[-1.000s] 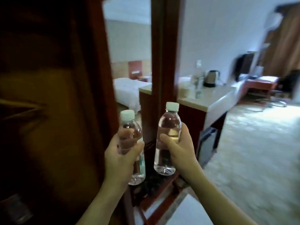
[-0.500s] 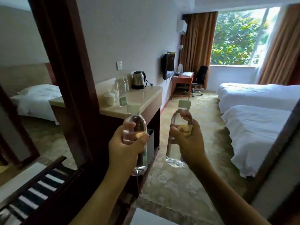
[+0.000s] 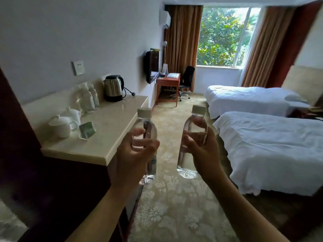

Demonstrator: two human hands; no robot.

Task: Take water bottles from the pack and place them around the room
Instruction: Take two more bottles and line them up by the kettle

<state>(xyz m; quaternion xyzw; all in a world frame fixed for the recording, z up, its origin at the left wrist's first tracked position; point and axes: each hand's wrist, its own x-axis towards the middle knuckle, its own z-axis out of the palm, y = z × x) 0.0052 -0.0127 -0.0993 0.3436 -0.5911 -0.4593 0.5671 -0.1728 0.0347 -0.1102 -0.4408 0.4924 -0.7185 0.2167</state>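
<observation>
I hold two clear water bottles with white caps upright in front of me, above the carpet. My left hand (image 3: 132,154) grips the left water bottle (image 3: 146,126) around its middle, right beside the front corner of the cream counter (image 3: 104,130). My right hand (image 3: 202,149) grips the right water bottle (image 3: 190,154) around its middle, in the aisle between counter and beds. More water bottles (image 3: 89,96) stand at the back of the counter against the wall. The pack is out of view.
On the counter stand a steel kettle (image 3: 113,88), two white lidded cups (image 3: 63,124) and a small green card (image 3: 87,130). Two white beds (image 3: 269,145) fill the right side. A red desk (image 3: 168,81) with a black chair (image 3: 187,77) stands by the window. Patterned carpet (image 3: 174,206) runs between.
The view has swung right and forward from the dark wooden doorway into the room. The counter now lies close on my left. Both hands still hold their bottles.
</observation>
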